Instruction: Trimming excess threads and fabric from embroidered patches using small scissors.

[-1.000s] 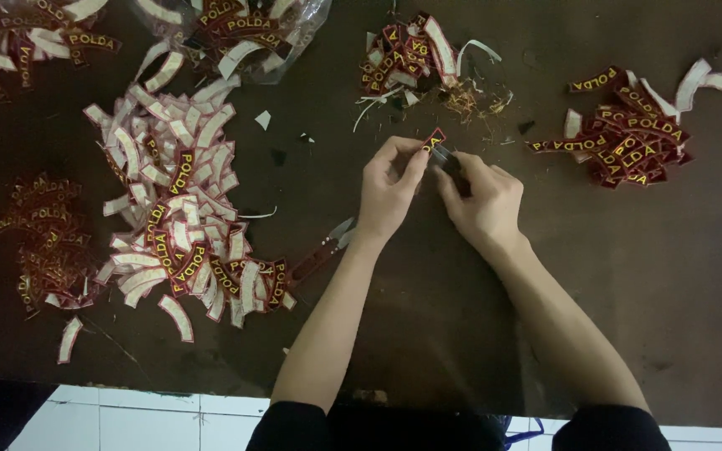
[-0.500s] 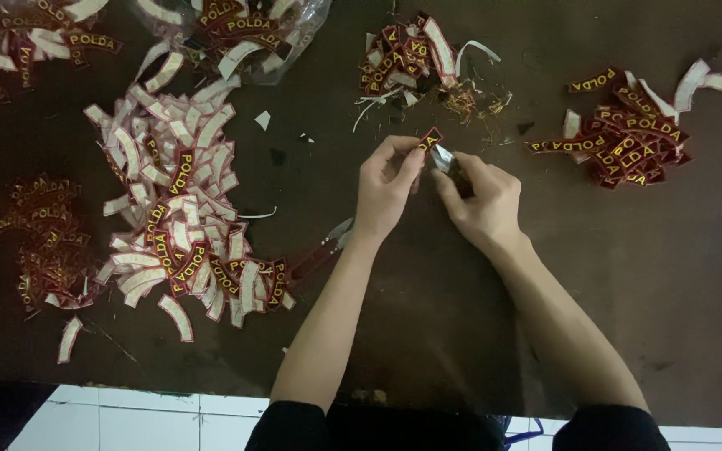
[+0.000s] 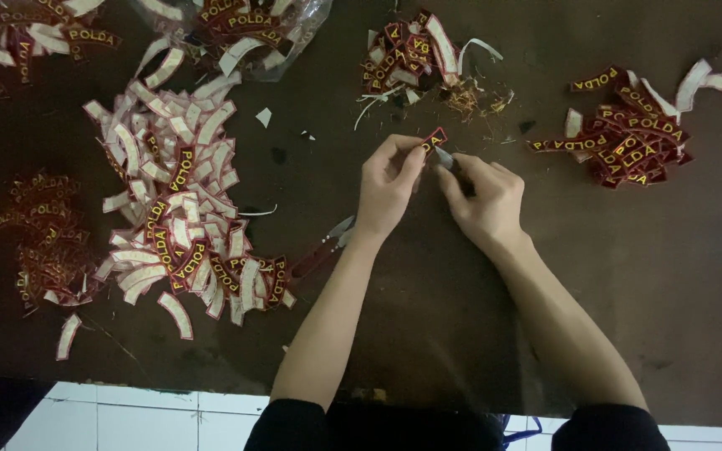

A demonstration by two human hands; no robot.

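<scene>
heaps of curved maroon patches (image 3: 173,196) and thread scraps (image 3: 470,98) across a dark brown table (image 3: 678,276)

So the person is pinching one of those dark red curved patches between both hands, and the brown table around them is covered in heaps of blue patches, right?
Not quite. The head view shows the heaps are dark red with yellow lettering, many turned white side up, not blue. The rest holds: the left hand and right hand pinch one dark red patch above the brown table.

Bare dark table (image 3: 428,317) lies open between the big patch heap (image 3: 177,192) and right pile (image 3: 628,142).
</scene>
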